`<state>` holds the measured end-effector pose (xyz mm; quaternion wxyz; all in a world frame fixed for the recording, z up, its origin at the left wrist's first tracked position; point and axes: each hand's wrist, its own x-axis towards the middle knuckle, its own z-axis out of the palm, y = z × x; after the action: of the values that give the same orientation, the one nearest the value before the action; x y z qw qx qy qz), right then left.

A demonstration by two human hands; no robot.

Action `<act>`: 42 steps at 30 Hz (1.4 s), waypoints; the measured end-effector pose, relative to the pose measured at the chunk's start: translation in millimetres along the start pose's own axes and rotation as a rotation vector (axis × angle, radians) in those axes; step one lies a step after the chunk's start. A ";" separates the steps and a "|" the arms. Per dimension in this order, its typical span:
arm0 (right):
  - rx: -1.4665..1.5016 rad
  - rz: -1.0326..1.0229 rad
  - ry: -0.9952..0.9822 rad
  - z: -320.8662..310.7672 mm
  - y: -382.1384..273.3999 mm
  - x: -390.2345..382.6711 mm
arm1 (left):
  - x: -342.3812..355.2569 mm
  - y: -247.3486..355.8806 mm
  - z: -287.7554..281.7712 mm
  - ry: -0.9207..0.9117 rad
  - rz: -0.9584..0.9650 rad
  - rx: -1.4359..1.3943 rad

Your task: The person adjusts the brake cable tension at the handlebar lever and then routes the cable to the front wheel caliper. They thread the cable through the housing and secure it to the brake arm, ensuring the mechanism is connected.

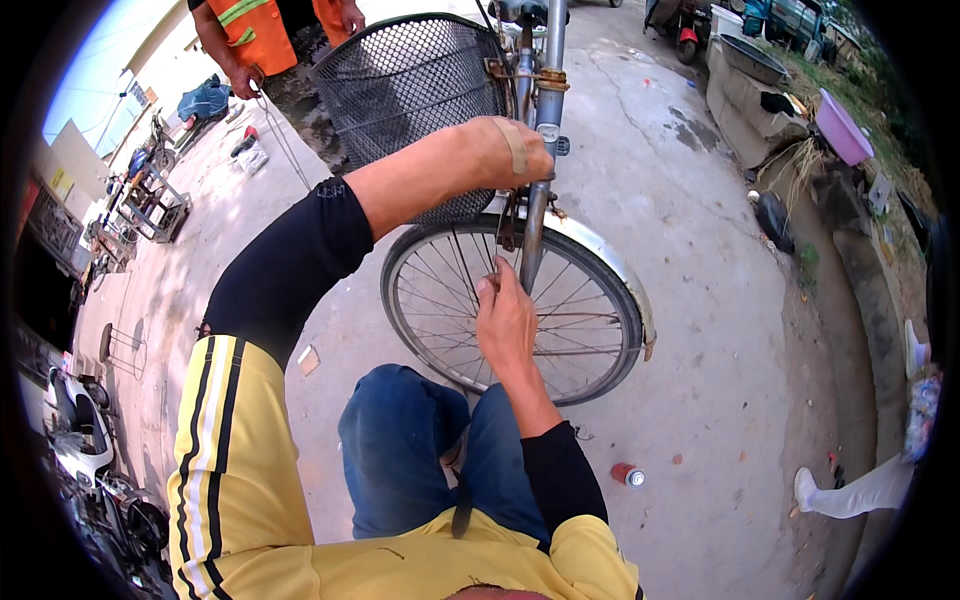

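My left hand (520, 150), a tan plaster across its back, grips the upright grey front tube (553, 95) of a bicycle, fingers mostly hidden. My right hand (505, 315) is below it beside the fork (530, 250) and brake parts (508, 228), index finger raised and the others curled; what it holds, if anything, is unclear. A black mesh basket (400, 90) is on the bicycle's front, behind my left forearm. The spoked front wheel (405, 325) has a worn silver mudguard (612, 262).
A person in an orange vest (255, 30) holds thin metal by the basket; another's leg (855, 495) is at right. A red can (627, 474) lies beside my knees. Parked scooters (85, 430) line the left; a concrete ledge (755, 120) with a pink basin (842, 125) borders the right.
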<state>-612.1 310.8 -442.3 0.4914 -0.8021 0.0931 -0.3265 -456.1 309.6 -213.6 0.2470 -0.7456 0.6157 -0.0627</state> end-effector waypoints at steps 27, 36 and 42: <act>0.083 0.093 0.058 -34.0 23.4 10.7 | -0.4 3.5 -9.4 -0.024 0.006 -0.086; 0.036 0.046 0.074 -29.7 28.6 12.8 | 7.5 5.9 -8.9 -0.044 -0.060 -0.007; 0.028 -0.007 0.067 -29.8 24.2 14.3 | 3.5 4.2 0.4 0.009 -0.059 -0.038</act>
<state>-615.3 270.3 -447.6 0.4979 -0.7841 0.1020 -0.3561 -458.8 305.9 -216.5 0.2282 -0.7678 0.5956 -0.0615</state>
